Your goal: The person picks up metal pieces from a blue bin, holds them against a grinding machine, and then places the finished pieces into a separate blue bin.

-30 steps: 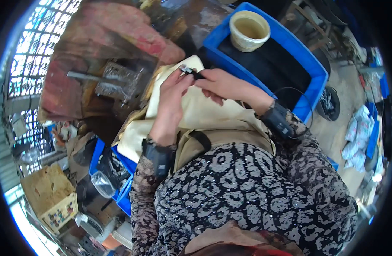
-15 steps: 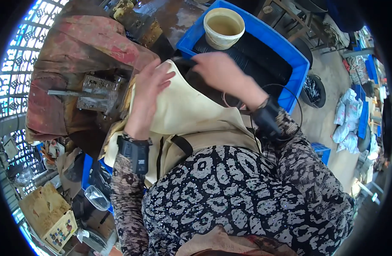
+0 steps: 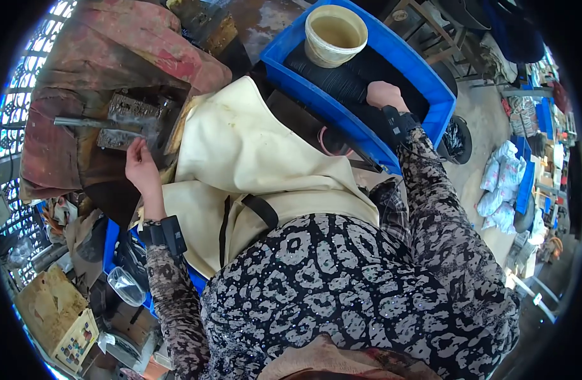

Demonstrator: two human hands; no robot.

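Head view: L hand (image 3: 140, 166) is well left of the big rectangular blue plastic bin (image 3: 314, 94), fingers bent w/ tips close together, just beside a grimy grey metal block (image 3: 134, 109) w/ a round grey metal rod (image 3: 82, 121) by it; can't tell if anything's pinched. R hand (image 3: 386, 94) is inside the bin, toward its right end, over long thin black strands (image 3: 329, 82) lying there; back of hand up, fingers hidden, so can't tell if it's gripping any. Round off-white plastic bucket (image 3: 332, 57) sits at the bin's left end. Smooth cream apron (image 3: 240, 139) spreads left of the bin.
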